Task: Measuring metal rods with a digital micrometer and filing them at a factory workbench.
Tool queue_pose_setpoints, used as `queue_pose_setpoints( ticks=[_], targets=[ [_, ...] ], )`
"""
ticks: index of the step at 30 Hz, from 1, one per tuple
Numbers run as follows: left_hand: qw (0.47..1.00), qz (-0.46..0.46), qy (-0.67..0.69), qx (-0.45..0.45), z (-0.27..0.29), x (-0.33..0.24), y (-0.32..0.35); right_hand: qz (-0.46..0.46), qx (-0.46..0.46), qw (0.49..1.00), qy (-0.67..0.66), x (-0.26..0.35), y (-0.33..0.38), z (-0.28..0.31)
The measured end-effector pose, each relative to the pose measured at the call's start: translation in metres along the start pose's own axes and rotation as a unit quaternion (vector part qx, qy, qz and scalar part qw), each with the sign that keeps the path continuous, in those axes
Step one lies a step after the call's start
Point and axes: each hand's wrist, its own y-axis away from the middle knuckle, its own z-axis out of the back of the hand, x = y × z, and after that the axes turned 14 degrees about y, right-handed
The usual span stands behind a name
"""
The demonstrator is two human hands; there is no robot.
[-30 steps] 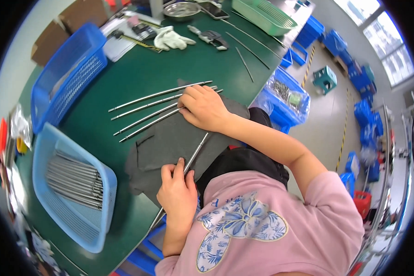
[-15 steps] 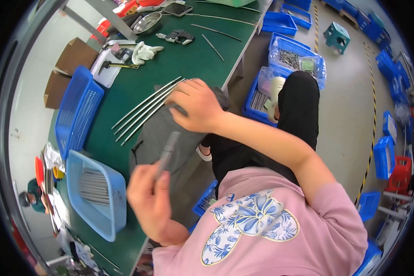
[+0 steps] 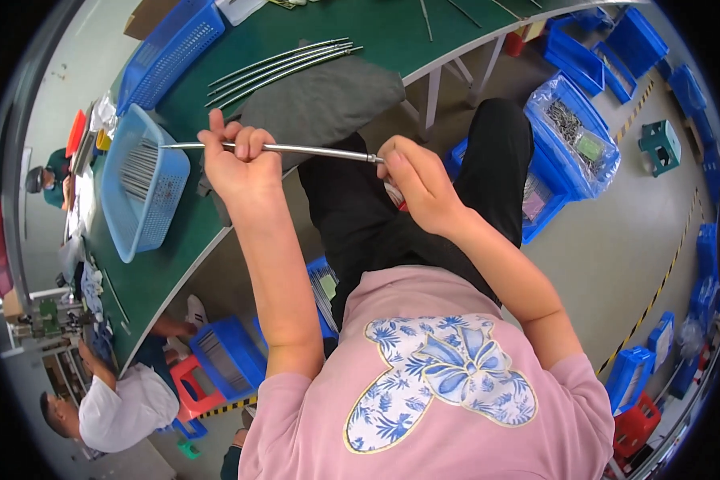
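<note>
A slim, shiny metal rod [image 3: 320, 150] runs nearly level between my hands, in front of my lap. My left hand [image 3: 242, 156] is closed round it near its thinner, pointed left end, palm side showing. At the other end, my right hand [image 3: 418, 180] pinches the rod just past a stepped collar; its tip is hidden by my fingers. Several similar rods [image 3: 276, 74] lie side by side on the green table [image 3: 188, 232], partly on a dark grey cloth [image 3: 328, 100]. Left of my left hand, a light-blue basket [image 3: 168, 188] holds many grey rods.
Another blue basket [image 3: 172, 56] stands behind the first. Blue bins, one with bagged metal parts [image 3: 572, 132], sit on the floor at right. A green stool [image 3: 658, 148] is farther right. One person in a white shirt [image 3: 128, 408] sits at lower left; another [image 3: 56, 176] is beyond the table.
My view has swung left and down. My right hand has left the rods on the table and now grips the right end of a rod, which my left hand also holds, turned level.
</note>
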Motion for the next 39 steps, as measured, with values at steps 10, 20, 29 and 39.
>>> queue_pose_setpoints(
  ticks=[10, 20, 29, 39],
  targets=[
    [0.725, 0.139, -0.634, 0.228, -0.018, -0.011, 0.042, -0.101, -0.039, 0.993, 0.041, -0.022, -0.049, 0.037],
    [0.415, -0.009, -0.697, 0.585, 0.002, 0.059, -0.034, -0.06, -0.059, 0.895, 0.438, -0.011, -0.066, 0.064],
    [0.461, -0.059, -0.641, 0.611, 0.013, 0.073, -0.045, -0.133, -0.092, 0.665, 0.729, -0.003, -0.153, 0.086],
    [0.492, -0.055, -0.64, 0.587, 0.018, 0.069, -0.043, -0.248, -0.208, 0.94, 0.107, 0.014, -0.01, 0.047]
  ],
)
